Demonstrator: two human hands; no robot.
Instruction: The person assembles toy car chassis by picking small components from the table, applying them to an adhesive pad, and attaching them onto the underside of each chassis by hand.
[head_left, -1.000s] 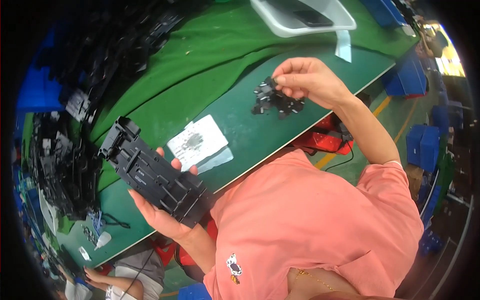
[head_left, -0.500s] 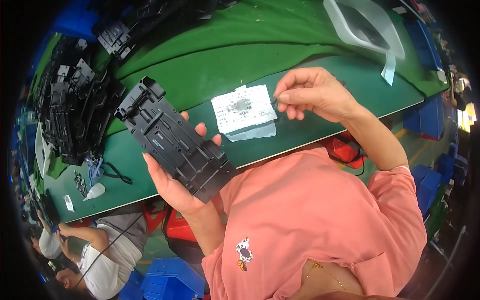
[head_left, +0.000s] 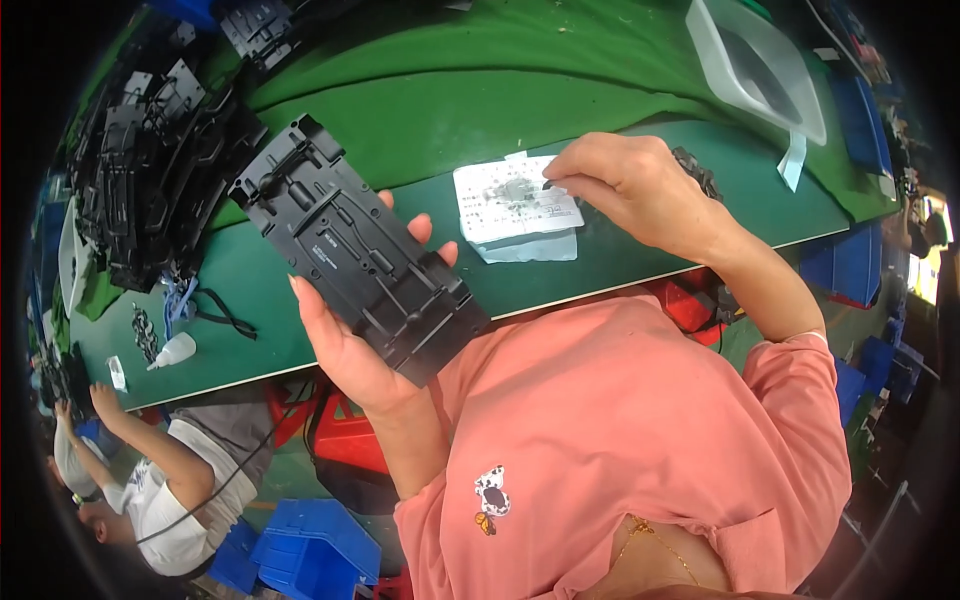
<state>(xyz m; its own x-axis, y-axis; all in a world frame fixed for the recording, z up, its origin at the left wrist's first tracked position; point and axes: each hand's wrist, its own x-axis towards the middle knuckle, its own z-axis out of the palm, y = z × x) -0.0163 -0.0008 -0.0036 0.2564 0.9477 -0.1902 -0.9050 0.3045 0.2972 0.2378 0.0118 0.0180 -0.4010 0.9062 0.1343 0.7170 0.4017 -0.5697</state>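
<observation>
Cradled in my left hand is a long black plastic chassis plate, tilted, its ribbed and moulded face toward me. The thumb lies along one edge and the fingertips show past the other. My right hand is over the right side of a white printed card, thumb and fingertips pinched on something small and dark, too small to name. Dark smudges or fine bits lie on the middle of the card. Under its near edge is a pale blue sheet.
Black moulded parts are piled at the left. A glue bottle lies near them. A white plastic bin stands at the far right on green cloth. Dark small parts sit behind my right wrist. A co-worker sits lower left.
My right hand has turned palm down and come over the card's right edge, still pinching. The left hand holds the chassis plate much as before. The whole view has shifted slightly.
</observation>
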